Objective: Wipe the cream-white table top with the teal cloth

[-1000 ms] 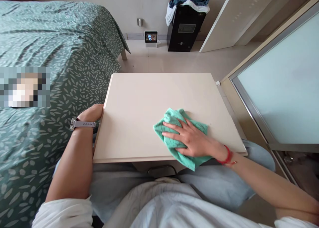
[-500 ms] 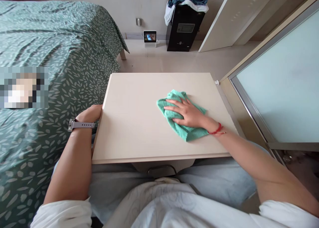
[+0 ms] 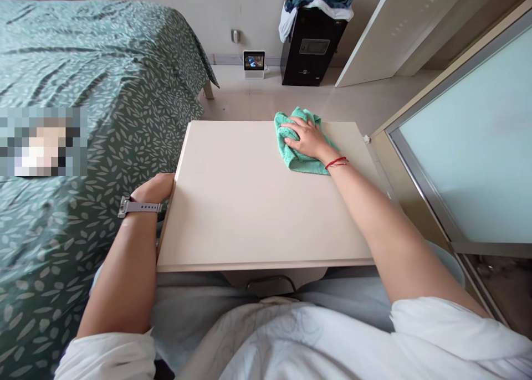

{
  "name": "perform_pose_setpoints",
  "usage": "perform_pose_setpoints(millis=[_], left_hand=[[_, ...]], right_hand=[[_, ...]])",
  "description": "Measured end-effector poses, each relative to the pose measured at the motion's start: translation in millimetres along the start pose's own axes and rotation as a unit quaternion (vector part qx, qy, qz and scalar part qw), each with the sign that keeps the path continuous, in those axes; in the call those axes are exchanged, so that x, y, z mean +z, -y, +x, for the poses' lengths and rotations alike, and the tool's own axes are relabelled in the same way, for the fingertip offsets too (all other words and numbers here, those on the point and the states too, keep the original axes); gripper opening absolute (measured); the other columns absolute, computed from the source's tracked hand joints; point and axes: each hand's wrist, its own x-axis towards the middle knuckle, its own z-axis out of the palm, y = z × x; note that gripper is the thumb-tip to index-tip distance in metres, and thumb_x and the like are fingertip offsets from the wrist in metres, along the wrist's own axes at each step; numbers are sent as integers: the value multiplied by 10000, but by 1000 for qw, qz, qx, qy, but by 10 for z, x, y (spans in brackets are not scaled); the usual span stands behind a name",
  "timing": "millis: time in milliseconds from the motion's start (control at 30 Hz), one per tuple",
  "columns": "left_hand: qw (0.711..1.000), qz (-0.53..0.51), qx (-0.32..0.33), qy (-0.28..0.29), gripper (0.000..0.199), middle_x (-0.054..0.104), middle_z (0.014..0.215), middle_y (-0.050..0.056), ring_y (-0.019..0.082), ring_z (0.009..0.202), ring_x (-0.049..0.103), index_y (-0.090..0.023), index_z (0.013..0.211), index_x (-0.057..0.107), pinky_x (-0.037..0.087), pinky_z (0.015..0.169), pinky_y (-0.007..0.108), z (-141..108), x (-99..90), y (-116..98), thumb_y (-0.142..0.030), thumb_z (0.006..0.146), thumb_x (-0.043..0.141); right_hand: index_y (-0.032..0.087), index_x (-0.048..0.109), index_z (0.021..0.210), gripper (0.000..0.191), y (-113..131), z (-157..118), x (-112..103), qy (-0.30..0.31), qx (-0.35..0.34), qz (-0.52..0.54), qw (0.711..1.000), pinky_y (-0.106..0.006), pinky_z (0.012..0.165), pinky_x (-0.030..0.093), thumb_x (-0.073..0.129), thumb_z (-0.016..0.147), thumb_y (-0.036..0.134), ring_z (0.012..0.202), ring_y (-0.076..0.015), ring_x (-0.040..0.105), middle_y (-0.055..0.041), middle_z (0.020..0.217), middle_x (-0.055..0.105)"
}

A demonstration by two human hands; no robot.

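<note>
A green cloth [image 3: 305, 163] lies crumpled at the far edge of a small cream-coloured table [image 3: 241, 203], right of its middle. Part of the cloth reaches over that far edge. My right hand [image 3: 311, 140] presses down on it with the fingers bent over the fabric; a red string bracelet circles the wrist. At the table's left side, my left hand [image 3: 153, 188] rests against the edge, its fingers hidden below or behind the board. A watch [image 3: 139, 206] with a pale strap is on that wrist.
A bed [image 3: 137, 92] with a green leaf-patterned cover stands close on the left. Behind the table are a small screen device [image 3: 254, 64] and a black cabinet [image 3: 313, 50] topped with clothes. A frosted glass panel [image 3: 477, 131] borders the right side.
My right hand has slid the cloth away from me, from the right-middle of the tabletop to its far edge. The left hand stays at the left edge.
</note>
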Motion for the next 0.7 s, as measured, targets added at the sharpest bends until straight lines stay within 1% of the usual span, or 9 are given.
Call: perform_pose_setpoints(millis=[67,133,200,367,433,533,633,700], left_hand=[[1000,16,-1,19,368,970,1350,196,416,1558,832,-149,1244,953,636,1374,471,11,7,13,-200,960,725],[999,33,-3,30,353,956,1403,227,438,1575,825,-139,1187,953,633,1391,506,10,4,11,-201,953,696],[999,40,-5,35,324,944,1442,242,444,1576,828,-140,1141,951,627,1403,518,-3,-7,-8,-222,942,708],[999,34,-8,37,320,937,1490,236,416,1598,823,-166,1128,950,618,1401,444,-42,-33,-61,-322,910,773],[999,35,-8,36,319,933,1504,240,426,1603,819,-174,1111,945,614,1405,454,-40,-30,-55,-377,913,801],[999,28,-12,37,333,923,1530,255,462,1618,802,-158,1122,942,607,1418,513,-29,-23,-33,-412,936,833],[999,23,-11,47,338,896,1594,269,480,1656,771,-138,1171,944,585,1435,543,-27,-33,-35,-385,975,820],[998,28,-12,50,307,892,1603,267,480,1660,770,-139,1143,945,587,1432,538,-32,-45,-51,-356,988,794]], right_hand=[[286,783,1828,727,-29,55,13,-7,16,-4,1000,-897,1398,479,624,1163,534,1740,-604,567,-167,1997,621],[274,770,1841,740,-26,74,18,-5,30,-13,999,-909,1405,466,612,1162,522,1750,-612,557,-171,2010,607],[267,754,1855,753,-3,61,16,-3,33,-19,999,-919,1409,458,614,1161,524,1752,-623,555,-174,2022,591],[245,697,1902,796,99,-100,-19,13,27,-29,999,-931,1415,449,621,1162,527,1781,-648,525,-191,2057,533],[244,687,1913,801,155,-229,-44,25,18,-29,999,-918,1436,436,619,1167,527,1795,-637,520,-184,2076,510],[237,693,1908,794,256,-506,-79,35,-4,-26,999,-899,1449,438,631,1167,514,1766,-616,565,-185,2082,509],[267,713,1892,757,371,-873,-105,41,-34,-26,998,-900,1443,451,639,1177,505,1731,-602,611,-170,2059,551],[303,723,1887,736,459,-1154,-121,48,-52,-28,997,-904,1434,468,650,1181,497,1735,-601,616,-147,2045,578]])
